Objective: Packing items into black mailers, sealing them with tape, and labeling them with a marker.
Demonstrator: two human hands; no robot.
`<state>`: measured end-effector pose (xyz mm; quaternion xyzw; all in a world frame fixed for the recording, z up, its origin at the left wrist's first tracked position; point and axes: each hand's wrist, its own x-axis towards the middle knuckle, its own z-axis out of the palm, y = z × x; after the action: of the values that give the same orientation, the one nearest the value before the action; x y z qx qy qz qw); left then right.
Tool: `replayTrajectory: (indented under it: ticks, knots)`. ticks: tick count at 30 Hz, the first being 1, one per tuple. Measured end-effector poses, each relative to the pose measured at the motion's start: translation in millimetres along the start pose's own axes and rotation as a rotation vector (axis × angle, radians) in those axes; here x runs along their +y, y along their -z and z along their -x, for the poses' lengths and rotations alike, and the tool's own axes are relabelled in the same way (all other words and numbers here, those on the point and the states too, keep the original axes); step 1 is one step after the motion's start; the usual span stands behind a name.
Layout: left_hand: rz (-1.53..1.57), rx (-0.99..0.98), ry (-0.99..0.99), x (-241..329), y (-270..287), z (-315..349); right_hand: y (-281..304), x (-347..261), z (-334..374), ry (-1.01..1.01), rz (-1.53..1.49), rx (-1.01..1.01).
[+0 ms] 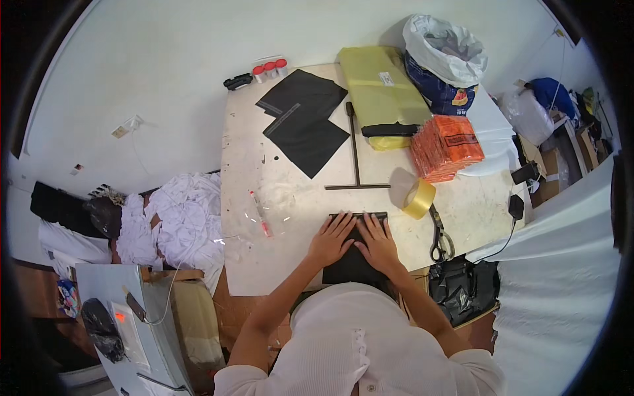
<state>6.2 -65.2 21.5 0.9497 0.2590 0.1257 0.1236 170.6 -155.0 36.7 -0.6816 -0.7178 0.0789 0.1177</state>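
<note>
A black folded piece (343,267), fabric or plastic, lies on the table at its near edge, in front of my body. My left hand (331,239) rests flat on its left part, fingers stretched toward its far edge. Beside it, my right hand (378,243) presses flat on the right part, the thumbs close together. Neither hand grips anything. Just beyond the piece lies a black T-shaped bar (356,186). Two flat black pieces (307,146), each with a pale strip, overlap farther back on the left.
Right of my hands are a roll of yellow tape (419,198) and black scissors (438,237). An orange packet stack (449,148), yellow-green package (380,82) and white-lined bag (442,59) stand behind. A red-and-white marker (260,214) lies left; white cloth (185,218) is heaped beyond the table.
</note>
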Motion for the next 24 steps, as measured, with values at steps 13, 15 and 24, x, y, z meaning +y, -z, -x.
replayTrajectory:
  ticks: [13, 15, 24]
  knots:
    - [-0.006, -0.011, 0.438, 19, 9, 31, 82, 50, 31, -0.436, -0.497, 0.922]
    - [-0.128, 0.006, 0.537, 20, 9, 34, 115, 101, 0, -0.634, -0.769, 1.212]
    - [0.121, -0.237, -0.123, 48, 8, 27, 103, 254, -92, -0.727, -1.215, 1.278]
